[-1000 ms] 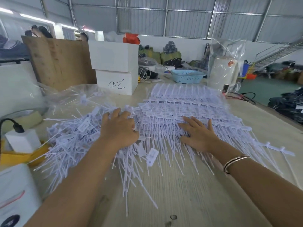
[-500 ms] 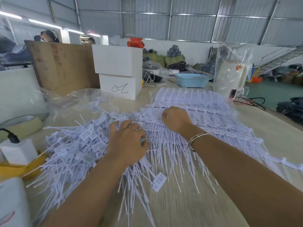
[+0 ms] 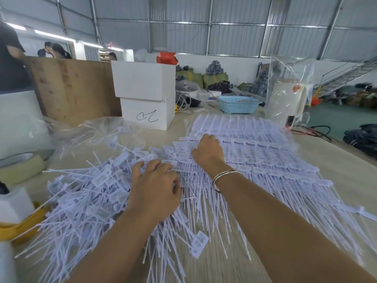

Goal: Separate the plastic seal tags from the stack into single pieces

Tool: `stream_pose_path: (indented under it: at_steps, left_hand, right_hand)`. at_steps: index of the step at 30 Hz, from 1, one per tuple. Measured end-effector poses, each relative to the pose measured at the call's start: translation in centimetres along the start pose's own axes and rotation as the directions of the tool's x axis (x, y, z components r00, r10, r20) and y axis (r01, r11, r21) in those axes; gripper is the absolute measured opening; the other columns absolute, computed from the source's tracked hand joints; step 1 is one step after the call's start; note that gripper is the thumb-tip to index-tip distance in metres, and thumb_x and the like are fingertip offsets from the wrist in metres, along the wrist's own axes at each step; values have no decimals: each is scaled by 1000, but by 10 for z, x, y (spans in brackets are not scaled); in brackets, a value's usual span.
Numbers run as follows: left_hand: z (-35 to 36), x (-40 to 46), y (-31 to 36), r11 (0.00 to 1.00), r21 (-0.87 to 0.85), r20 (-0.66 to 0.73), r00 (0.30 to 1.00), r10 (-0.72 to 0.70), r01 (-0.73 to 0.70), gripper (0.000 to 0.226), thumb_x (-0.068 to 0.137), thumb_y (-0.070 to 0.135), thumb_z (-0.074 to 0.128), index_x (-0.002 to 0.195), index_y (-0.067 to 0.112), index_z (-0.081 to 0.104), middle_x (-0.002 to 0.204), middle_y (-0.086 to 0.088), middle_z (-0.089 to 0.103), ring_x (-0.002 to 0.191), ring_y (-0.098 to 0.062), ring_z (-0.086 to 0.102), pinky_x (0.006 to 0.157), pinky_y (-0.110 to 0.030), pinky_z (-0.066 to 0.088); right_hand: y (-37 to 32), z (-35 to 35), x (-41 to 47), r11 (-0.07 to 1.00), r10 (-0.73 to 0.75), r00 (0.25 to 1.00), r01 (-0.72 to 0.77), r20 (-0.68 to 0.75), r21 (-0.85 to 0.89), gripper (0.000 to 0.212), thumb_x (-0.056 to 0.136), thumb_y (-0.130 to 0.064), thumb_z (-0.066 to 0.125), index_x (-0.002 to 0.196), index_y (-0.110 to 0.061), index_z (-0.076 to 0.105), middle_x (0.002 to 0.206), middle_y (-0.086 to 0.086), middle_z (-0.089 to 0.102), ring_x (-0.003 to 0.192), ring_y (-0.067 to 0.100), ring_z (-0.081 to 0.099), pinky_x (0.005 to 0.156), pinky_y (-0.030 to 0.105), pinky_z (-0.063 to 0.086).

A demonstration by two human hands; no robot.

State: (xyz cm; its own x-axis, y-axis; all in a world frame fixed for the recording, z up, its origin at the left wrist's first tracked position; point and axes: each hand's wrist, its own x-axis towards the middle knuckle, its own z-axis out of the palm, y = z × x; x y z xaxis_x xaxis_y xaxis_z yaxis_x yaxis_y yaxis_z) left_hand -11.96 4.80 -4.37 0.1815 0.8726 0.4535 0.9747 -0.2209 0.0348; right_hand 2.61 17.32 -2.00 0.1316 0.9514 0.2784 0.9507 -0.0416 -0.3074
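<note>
White plastic seal tags cover the table. On the right they lie as a stack of joined rows (image 3: 261, 152), and on the left is a loose pile of single tags (image 3: 85, 193). My right hand (image 3: 208, 150) reaches across to the stack's left side, its fingers curled over the far edge of a row and gripping it. My left hand (image 3: 155, 188) presses down on the tags where the pile meets the stack, with fingers spread and slightly bent. One single tag (image 3: 199, 244) lies near the front.
Two stacked white boxes (image 3: 144, 94) and a wooden board (image 3: 75, 88) stand behind the pile. A blue basket (image 3: 237, 104) and a plastic-wrapped white appliance (image 3: 287, 101) sit at the back. A clear bag (image 3: 85, 131) and a yellow object (image 3: 18, 227) lie left. People stand far left.
My right hand left the stack's middle, where it lay flat, and moved forward and left, curling onto a row. My left hand stayed put on the tags.
</note>
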Motion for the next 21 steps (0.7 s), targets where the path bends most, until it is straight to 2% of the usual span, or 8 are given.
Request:
stream_pose_path:
  at_steps: [2,4,6,9,11,14,16,21]
  left_hand:
    - [0,0,0,1000,4,-4,1000,1,-1,28,91,45,40,107,38,62,138,24,43,139,-5,20,104,-40,-6]
    - [0,0,0,1000,8,-5,1000,1,-1,30,91,45,39,109,38,62,139,24,43,139,-5,21,104,-40,-7]
    - [-1,0,0,1000,2,1,1000,0,0,30,91,45,40,109,37,63,138,24,43,139,-5,21,104,-40,-7]
    - [-1,-1,0,1000,-3,11,1000,-2,2,28,91,45,40,107,37,62,138,23,43,139,-5,21,105,-40,-7]
    - [-2,-2,0,1000,-3,11,1000,-3,3,28,90,45,41,105,38,62,138,23,44,138,-5,22,105,-40,-7]
    - [-1,-2,-1,1000,-11,9,1000,-9,9,28,90,45,40,105,38,62,137,24,44,138,-5,22,105,-40,-7]
    - [-1,-1,-1,1000,-21,-1,1000,-18,18,29,91,46,39,107,39,62,135,24,45,137,-4,23,105,-40,-7]
    - [-2,-1,1,999,-28,-11,999,-31,30,31,93,46,36,108,39,61,128,26,50,136,-4,26,104,-40,-7]
  right_hand:
    - [-1,-1,7,997,66,997,-65,46,-33,46,92,-25,48,132,-4,41,136,13,40,126,30,38,101,38,36]
    - [-1,-2,13,988,86,991,-71,107,-140,43,90,-28,47,128,-8,49,135,12,44,126,30,38,102,39,34]
    - [2,-5,15,986,95,986,-74,140,-146,38,90,-30,46,123,-13,53,131,10,52,126,28,41,105,40,28]
    - [8,-8,15,995,100,989,-99,108,-19,17,88,-24,43,96,-16,56,111,7,63,114,27,53,107,45,23]
    - [11,-14,14,998,67,997,-68,45,7,16,90,-23,41,78,-16,49,92,3,62,103,27,57,107,45,27]
    - [15,-32,18,983,69,997,-62,-37,172,23,91,-25,41,73,-14,49,69,-2,47,82,26,54,92,40,39]
    - [19,-44,22,962,67,997,-74,35,262,23,88,-22,44,68,-11,47,67,1,45,76,26,50,79,35,41]
    - [29,-43,2,970,-192,929,229,318,-86,32,94,-33,44,70,-12,48,82,3,50,84,24,51,79,34,42]
